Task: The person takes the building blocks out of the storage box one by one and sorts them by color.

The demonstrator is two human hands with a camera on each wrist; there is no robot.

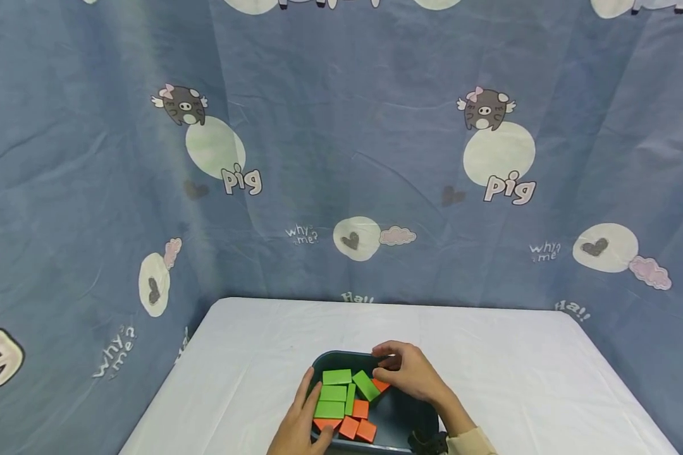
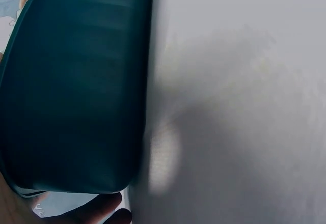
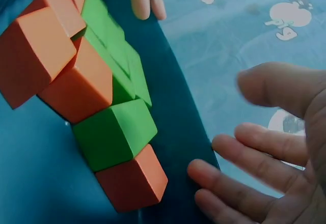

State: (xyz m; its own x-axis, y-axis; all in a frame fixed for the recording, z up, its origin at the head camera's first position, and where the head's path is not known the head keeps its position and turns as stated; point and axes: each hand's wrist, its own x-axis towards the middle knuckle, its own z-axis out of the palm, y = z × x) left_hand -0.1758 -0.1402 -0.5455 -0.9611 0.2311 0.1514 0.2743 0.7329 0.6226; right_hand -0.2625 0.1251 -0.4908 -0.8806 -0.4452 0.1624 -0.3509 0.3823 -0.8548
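Note:
A dark teal bin (image 1: 401, 420) holds green blocks (image 1: 333, 393) and orange blocks (image 1: 360, 409), grouped mostly in its left half. My left hand (image 1: 298, 423) grips the bin's near left corner, fingers along the left side and thumb by the front rim. In the left wrist view, fingers (image 2: 104, 207) reach around the bin's outer end. My right hand (image 1: 412, 373) is over the far rim, close to a tilted green block (image 1: 366, 385) and an orange block (image 1: 381, 385). Seen from the right wrist, that hand (image 3: 285, 168) has thumb and fingers spread, holding nothing.
The bin stands near the front of a table with a white cloth (image 1: 262, 354). A blue curtain with printed pigs (image 1: 364, 158) hangs behind and beside it. A black strap (image 1: 427, 442) circles the right wrist, below a beige sleeve (image 1: 471, 442).

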